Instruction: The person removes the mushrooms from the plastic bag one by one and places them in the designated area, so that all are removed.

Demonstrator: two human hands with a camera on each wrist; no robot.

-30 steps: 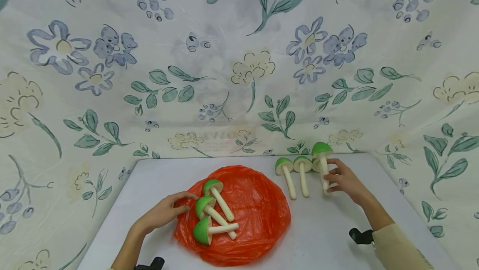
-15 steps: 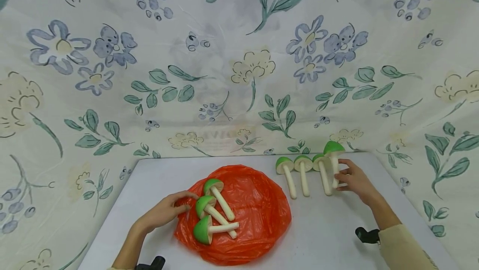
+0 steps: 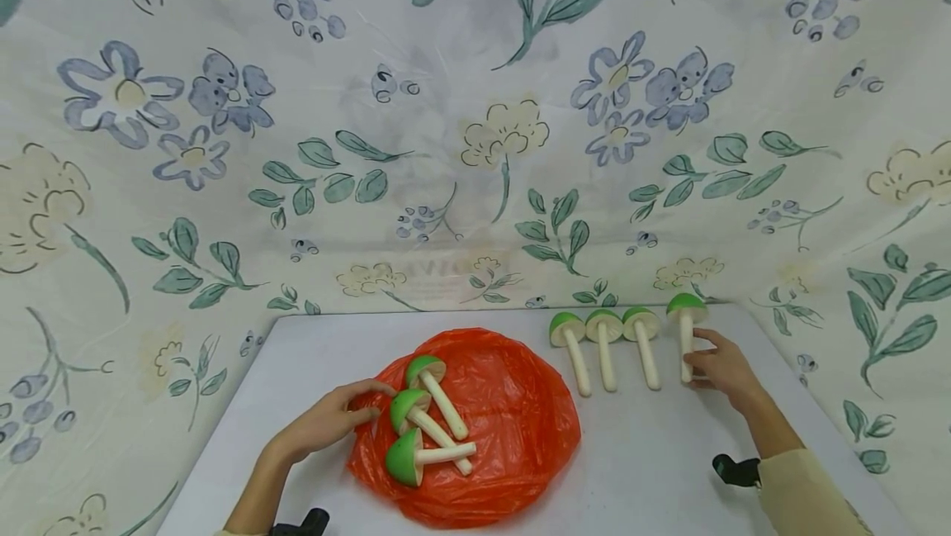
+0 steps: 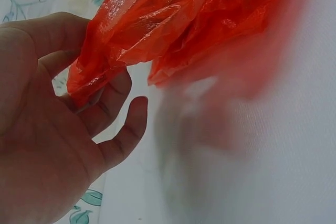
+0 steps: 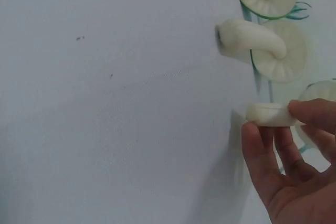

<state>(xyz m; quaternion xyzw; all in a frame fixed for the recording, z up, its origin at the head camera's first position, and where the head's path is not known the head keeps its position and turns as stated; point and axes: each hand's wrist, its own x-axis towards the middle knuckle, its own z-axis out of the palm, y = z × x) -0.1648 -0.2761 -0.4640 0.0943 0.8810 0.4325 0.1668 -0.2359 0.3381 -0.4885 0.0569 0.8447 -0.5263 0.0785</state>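
At the right end of a row, my right hand (image 3: 724, 371) pinches the pale stem of a green-capped toy mushroom (image 3: 686, 323). In the right wrist view the stem's end (image 5: 268, 115) sits between thumb and fingers. My left hand (image 3: 327, 422) holds the left rim of a red plastic bag (image 3: 513, 420), whose crumpled edge (image 4: 142, 30) passes between thumb and fingers in the left wrist view. Inside the spread bag lie three similar mushrooms, an upper one (image 3: 437, 396), a middle one (image 3: 429, 429) and a lower one (image 3: 404, 457).
Three more mushrooms stand side by side left of the held one: the first (image 3: 570, 353), second (image 3: 605, 350) and third (image 3: 643, 348). All are on a white table (image 3: 631, 470). Behind its back edge hangs a flower-patterned cloth (image 3: 446, 272).
My right hand has carried its mushroom to the right and lowered it, away from the third mushroom in the row, which shows fully now. The left hand and the bag have stayed put.
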